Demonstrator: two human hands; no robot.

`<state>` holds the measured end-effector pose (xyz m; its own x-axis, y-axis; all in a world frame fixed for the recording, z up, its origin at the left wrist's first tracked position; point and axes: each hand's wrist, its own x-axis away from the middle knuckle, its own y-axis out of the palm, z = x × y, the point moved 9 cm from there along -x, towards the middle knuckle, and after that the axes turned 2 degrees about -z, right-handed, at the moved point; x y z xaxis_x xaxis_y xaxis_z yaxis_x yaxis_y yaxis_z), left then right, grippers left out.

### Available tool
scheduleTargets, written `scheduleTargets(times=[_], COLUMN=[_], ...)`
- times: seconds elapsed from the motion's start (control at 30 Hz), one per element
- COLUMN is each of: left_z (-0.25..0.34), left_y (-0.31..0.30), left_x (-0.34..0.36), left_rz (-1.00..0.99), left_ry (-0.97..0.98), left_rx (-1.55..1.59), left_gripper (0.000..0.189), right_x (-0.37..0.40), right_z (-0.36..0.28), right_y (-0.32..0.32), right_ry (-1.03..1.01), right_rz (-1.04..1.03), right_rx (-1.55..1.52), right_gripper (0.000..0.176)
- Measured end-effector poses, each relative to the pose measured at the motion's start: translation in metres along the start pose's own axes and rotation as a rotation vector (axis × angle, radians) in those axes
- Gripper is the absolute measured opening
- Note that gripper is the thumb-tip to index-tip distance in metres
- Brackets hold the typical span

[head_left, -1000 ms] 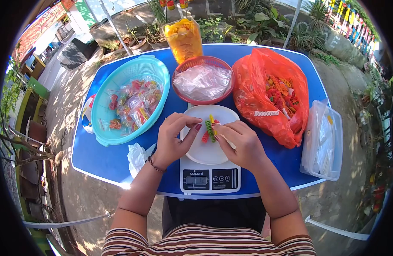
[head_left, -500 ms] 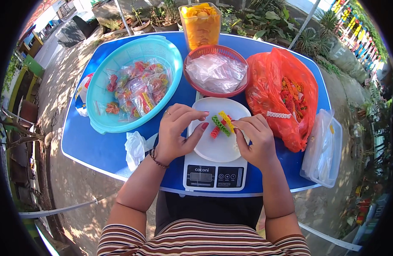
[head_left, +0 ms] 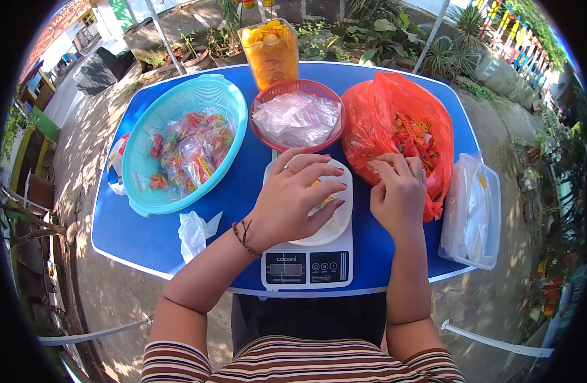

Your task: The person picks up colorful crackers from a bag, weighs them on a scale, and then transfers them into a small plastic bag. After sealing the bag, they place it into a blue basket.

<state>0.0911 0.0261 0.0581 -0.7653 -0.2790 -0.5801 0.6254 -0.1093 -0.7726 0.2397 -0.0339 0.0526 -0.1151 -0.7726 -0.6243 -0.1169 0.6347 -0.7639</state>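
My left hand (head_left: 303, 198) hovers over the white plate (head_left: 344, 223), fingers apart and holding nothing. It hides most of the plate; a bit of yellow spiral snack (head_left: 317, 183) shows between the fingers. Under the plate is a white kitchen scale (head_left: 306, 247) with a dark display. My right hand (head_left: 399, 195) is at the near left side of the red plastic bag (head_left: 364, 121), its fingers curled together; whatever they may pinch is too small to make out. Red and orange spiral snacks (head_left: 418, 140) fill the bag's opening.
A turquoise basket (head_left: 233, 140) holds several small filled packets. Behind the scale, a red basket (head_left: 341, 131) carries clear plastic bags (head_left: 297, 119). A tub of orange chips (head_left: 268, 54) stands at the back. To the right is a clear plastic box (head_left: 491, 217); crumpled white plastic (head_left: 194, 235) lies left.
My right hand has moved from the plate's edge right to the red bag. My left hand has spread and shifted over the plate, covering the snacks. The view has shifted slightly.
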Motion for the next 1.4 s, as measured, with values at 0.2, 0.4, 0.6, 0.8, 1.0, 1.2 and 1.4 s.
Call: scheduleTargets(times=[0.2,0.4,0.6,0.8,1.0,1.2,1.4], left_z=[0.007,0.017,0.002,-0.032,-0.053,-0.049,-0.056], left_y=[0.044,0.061,0.021,-0.012,-0.017,-0.019,-0.023], left_x=[-0.06,-0.091,-0.069,0.009,0.049,0.053,0.056], left_rz=[-0.142,-0.124,-0.018,0.107,0.145,0.115,0.176], left_ry=[0.0,-0.005,-0.045,-0.168,-0.208,-0.182,-0.204], left_rx=[0.014,-0.008,0.06,0.068,0.13,0.049,0.079], left_gripper=[0.032,0.035,0.033,0.027,0.027,0.025,0.022], right_x=[0.004,0.012,0.004,0.005,0.011,0.008,0.006], right_z=[0.038,0.065,0.03,-0.02,-0.04,-0.049,-0.05], right_y=[-0.007,-0.038,-0.021,0.006,0.027,0.029,0.027], right_ry=[0.164,0.339,0.084,-0.098,-0.176,-0.179,-0.171], right_rz=[0.107,0.458,0.307,0.063,-0.134,-0.154,-0.076], right_rx=[-0.126,-0.244,-0.29,-0.389,-0.394,-0.439,-0.447], right_gripper=[0.025,0.029,0.026,0.018,0.013,0.029,0.035])
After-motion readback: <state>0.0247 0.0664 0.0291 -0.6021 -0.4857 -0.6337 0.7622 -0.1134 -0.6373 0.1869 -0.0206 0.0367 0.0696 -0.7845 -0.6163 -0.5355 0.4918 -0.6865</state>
